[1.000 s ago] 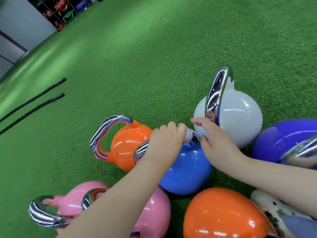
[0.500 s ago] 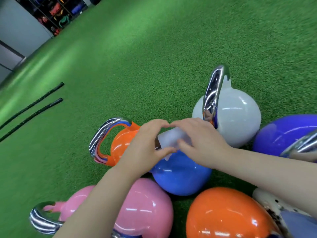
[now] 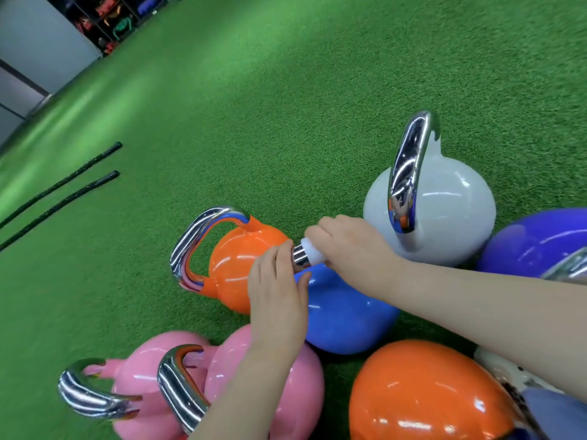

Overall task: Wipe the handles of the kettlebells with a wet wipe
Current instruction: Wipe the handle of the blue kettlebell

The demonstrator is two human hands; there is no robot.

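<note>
A blue kettlebell (image 3: pixel 343 312) stands among several kettlebells on green turf. Its chrome handle (image 3: pixel 300 256) shows only as a short piece between my hands. My right hand (image 3: pixel 352 249) holds a white wet wipe (image 3: pixel 313 251) wrapped around the handle's right part. My left hand (image 3: pixel 276 290) grips the handle's left part, thumb against the blue body. Around it stand an orange kettlebell (image 3: pixel 241 268), a grey-white one (image 3: pixel 444 217) with a tall chrome handle (image 3: pixel 408 173), and two pink ones (image 3: pixel 254 389).
A second orange kettlebell (image 3: pixel 425 395) and a purple one (image 3: pixel 536 239) sit at the lower right and right. Two black rope ends (image 3: pixel 63 195) lie on the turf (image 3: pixel 286 90) at the left. Storage shelves (image 3: pixel 108 17) stand at the far top left.
The wipe passed from my left hand to my right, which now wraps it around the blue kettlebell's handle. My left hand dropped back to the handle's left part.
</note>
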